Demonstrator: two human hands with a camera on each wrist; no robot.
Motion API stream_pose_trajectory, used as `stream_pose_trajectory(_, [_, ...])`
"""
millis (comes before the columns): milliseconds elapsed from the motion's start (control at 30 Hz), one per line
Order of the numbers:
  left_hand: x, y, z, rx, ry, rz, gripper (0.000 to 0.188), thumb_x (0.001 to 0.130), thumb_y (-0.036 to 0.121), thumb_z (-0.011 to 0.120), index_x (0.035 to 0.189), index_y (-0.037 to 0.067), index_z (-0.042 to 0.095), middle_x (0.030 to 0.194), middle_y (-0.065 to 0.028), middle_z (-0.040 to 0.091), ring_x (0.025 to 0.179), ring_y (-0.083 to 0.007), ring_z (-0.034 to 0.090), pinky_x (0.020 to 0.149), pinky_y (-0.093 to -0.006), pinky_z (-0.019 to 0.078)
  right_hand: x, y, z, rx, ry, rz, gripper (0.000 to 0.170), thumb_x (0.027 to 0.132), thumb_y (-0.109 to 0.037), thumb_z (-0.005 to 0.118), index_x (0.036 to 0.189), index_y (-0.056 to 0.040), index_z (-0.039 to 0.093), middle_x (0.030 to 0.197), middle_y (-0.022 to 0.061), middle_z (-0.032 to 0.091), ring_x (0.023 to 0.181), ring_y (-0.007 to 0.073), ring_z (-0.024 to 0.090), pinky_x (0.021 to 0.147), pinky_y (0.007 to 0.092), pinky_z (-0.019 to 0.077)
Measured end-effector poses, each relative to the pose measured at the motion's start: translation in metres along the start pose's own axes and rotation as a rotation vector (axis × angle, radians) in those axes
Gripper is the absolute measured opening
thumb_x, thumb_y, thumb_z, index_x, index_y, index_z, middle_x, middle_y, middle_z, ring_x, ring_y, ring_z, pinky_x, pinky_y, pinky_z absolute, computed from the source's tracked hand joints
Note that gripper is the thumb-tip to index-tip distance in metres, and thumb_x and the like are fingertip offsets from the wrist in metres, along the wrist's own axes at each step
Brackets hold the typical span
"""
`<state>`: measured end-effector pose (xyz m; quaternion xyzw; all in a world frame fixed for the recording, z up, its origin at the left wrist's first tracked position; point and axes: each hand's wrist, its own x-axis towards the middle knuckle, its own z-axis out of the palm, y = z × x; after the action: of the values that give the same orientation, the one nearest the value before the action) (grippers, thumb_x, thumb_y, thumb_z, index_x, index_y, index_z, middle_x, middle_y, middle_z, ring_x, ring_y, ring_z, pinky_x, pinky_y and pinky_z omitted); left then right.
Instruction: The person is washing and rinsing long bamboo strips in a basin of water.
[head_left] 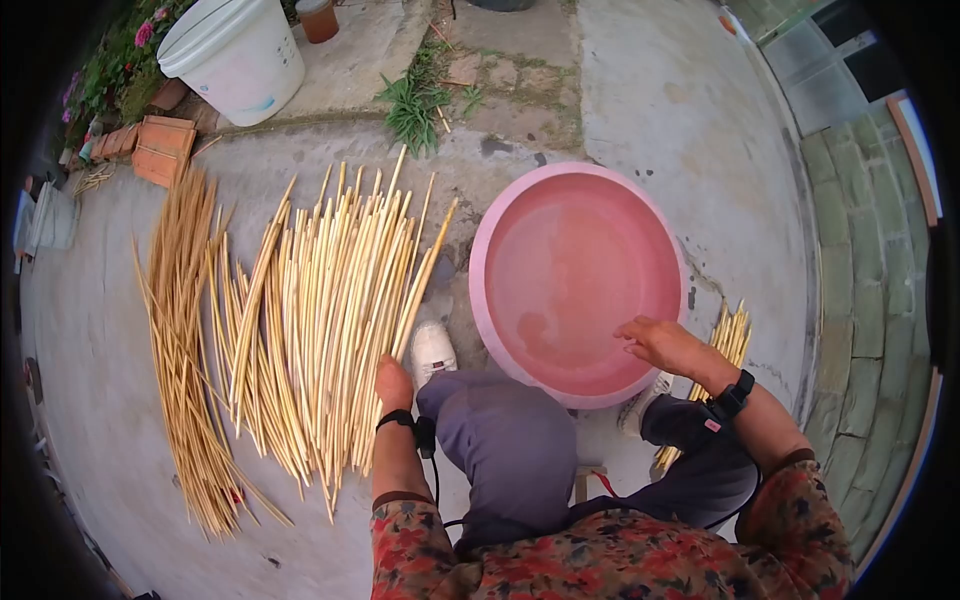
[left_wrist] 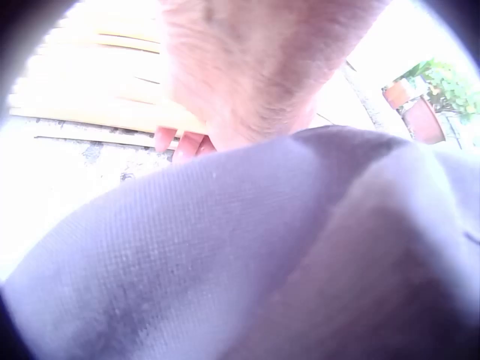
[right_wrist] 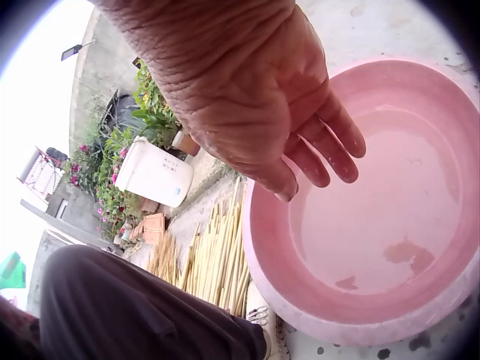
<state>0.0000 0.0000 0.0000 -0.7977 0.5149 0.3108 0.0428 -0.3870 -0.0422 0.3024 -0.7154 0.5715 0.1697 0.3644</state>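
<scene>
A row of long pale sticks (head_left: pixel 340 300) lies on the concrete at the left. At the row's right edge my left hand (head_left: pixel 394 384) grips pale sticks near their lower ends; in the left wrist view its fingertips (left_wrist: pixel 189 144) curl out from under them. My right hand (head_left: pixel 668 345) hovers over the near right rim of a pink basin (head_left: pixel 482 285) of shallow water. Its fingers are loosely bent, hold nothing and carry water drops in the right wrist view.
Thinner brown stalks (head_left: pixel 180 370) lie at the far left. More short sticks (head_left: pixel 728 335) sit right of the basin. A white bucket (head_left: pixel 235 65), orange bricks (head_left: pixel 163 148) and flowering plants (head_left: pixel 125 55) stand at the back left. A brick wall (head_left: pixel 860 280) runs along the right.
</scene>
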Motion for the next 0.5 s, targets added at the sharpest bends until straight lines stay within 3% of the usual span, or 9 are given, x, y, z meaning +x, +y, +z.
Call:
stream_pose_trajectory(67, [-0.018, -0.026, 0.009, -0.175, 0.074, 0.084, 0.018, 0.077, 0.004, 0.044, 0.094, -0.003, 0.048, 0.091, -0.0264, 0.054, 0.082, -0.0412, 0.054, 0.07, -0.0433, 0.0448, -0.006, -0.005, 0.005, -0.034, 0.016, -0.084, 0.029, 0.078, -0.014, 0.054, 0.107, -0.0106, 0.051, 0.101, 0.0125, 0.052, 0.093, 0.0297, 0.052, 0.078, 0.0381, 0.043])
stream_pose_trajectory(100, [-0.063, 0.014, 0.013, -0.337, -0.097, 0.115, 0.016, 0.079, 0.005, 0.043, 0.09, -0.005, 0.048, 0.08, -0.0256, 0.056, 0.076, -0.0425, 0.054, 0.065, -0.0444, 0.0447, -0.048, 0.01, -0.011, -0.067, -0.026, -0.041, 0.029, 0.079, -0.015, 0.053, 0.107, -0.0104, 0.051, 0.101, 0.0125, 0.052, 0.092, 0.0298, 0.052, 0.077, 0.0381, 0.0431])
stream_pose_trajectory(133, [-0.033, -0.048, -0.007, -0.364, -0.05, 0.07, 0.015, 0.08, 0.007, 0.045, 0.088, -0.006, 0.047, 0.071, -0.0239, 0.056, 0.068, -0.0393, 0.056, 0.06, -0.0424, 0.0456, -0.019, -0.003, 0.022, 0.014, 0.017, -0.129, 0.029, 0.079, -0.015, 0.052, 0.108, -0.0102, 0.05, 0.101, 0.0125, 0.052, 0.092, 0.0299, 0.052, 0.077, 0.0381, 0.0432])
stream_pose_trajectory(167, [-0.05, -0.051, -0.115, -0.166, 0.012, 0.107, 0.017, 0.081, 0.008, 0.048, 0.09, -0.006, 0.048, 0.067, -0.0222, 0.056, 0.062, -0.0343, 0.057, 0.054, -0.0393, 0.046, 0.012, -0.028, 0.046, 0.093, 0.045, -0.223, 0.029, 0.08, -0.016, 0.052, 0.108, -0.0099, 0.05, 0.101, 0.0124, 0.052, 0.092, 0.0299, 0.052, 0.077, 0.0383, 0.0432])
stream_pose_trajectory(200, [-0.068, -0.053, -0.039, -0.529, -0.064, 0.176, 0.016, 0.081, 0.007, 0.048, 0.092, -0.005, 0.048, 0.064, -0.017, 0.056, 0.057, -0.0255, 0.057, 0.05, -0.0346, 0.0453, -0.04, -0.008, 0.019, 0.023, -0.015, -0.146, 0.029, 0.08, -0.016, 0.051, 0.108, -0.0095, 0.05, 0.101, 0.0123, 0.052, 0.091, 0.0299, 0.052, 0.077, 0.0385, 0.0432])
stream_pose_trajectory(267, [-0.002, -0.002, -0.072, -0.849, 0.044, 0.334, 0.015, 0.082, 0.008, 0.048, 0.093, -0.002, 0.049, 0.07, -0.0086, 0.055, 0.063, -0.0159, 0.055, 0.055, -0.0279, 0.044, -0.007, 0.003, 0.006, -0.079, 0.072, -0.144, 0.031, 0.081, -0.015, 0.049, 0.111, -0.0089, 0.046, 0.103, 0.0117, 0.05, 0.095, 0.0292, 0.051, 0.08, 0.039, 0.0421])
stream_pose_trajectory(300, [-0.096, -0.045, -0.119, -0.865, -0.002, 0.261, 0.015, 0.083, 0.009, 0.048, 0.094, -0.001, 0.05, 0.073, -0.006, 0.055, 0.066, -0.0133, 0.054, 0.058, -0.0255, 0.0432, -0.053, -0.027, 0.02, 0.054, -0.093, -0.162, 0.03, 0.081, -0.016, 0.049, 0.111, -0.0087, 0.046, 0.103, 0.0118, 0.05, 0.095, 0.0294, 0.051, 0.079, 0.0395, 0.0421])
stream_pose_trajectory(367, [-0.022, 0.036, -0.152, -1.161, 0.04, 0.4, 0.014, 0.085, 0.012, 0.048, 0.095, 0.001, 0.05, 0.08, -0.0045, 0.055, 0.071, -0.0111, 0.054, 0.062, -0.0227, 0.0414, -0.022, -0.007, -0.001, -0.042, 0.104, -0.133, 0.03, 0.082, -0.016, 0.049, 0.111, -0.0086, 0.046, 0.104, 0.0119, 0.05, 0.096, 0.0296, 0.051, 0.079, 0.0399, 0.0421])
stream_pose_trajectory(500, [-0.072, 0.146, -0.276, -1.252, 0.199, 0.762, 0.018, 0.088, 0.017, 0.045, 0.099, 0.002, 0.046, 0.09, -0.0091, 0.056, 0.073, -0.0137, 0.056, 0.066, -0.0261, 0.0455, -0.029, -0.008, -0.007, 0.037, 0.303, -0.285, 0.031, 0.082, -0.018, 0.05, 0.111, -0.008, 0.046, 0.104, 0.012, 0.05, 0.095, 0.0298, 0.051, 0.079, 0.0412, 0.0419])
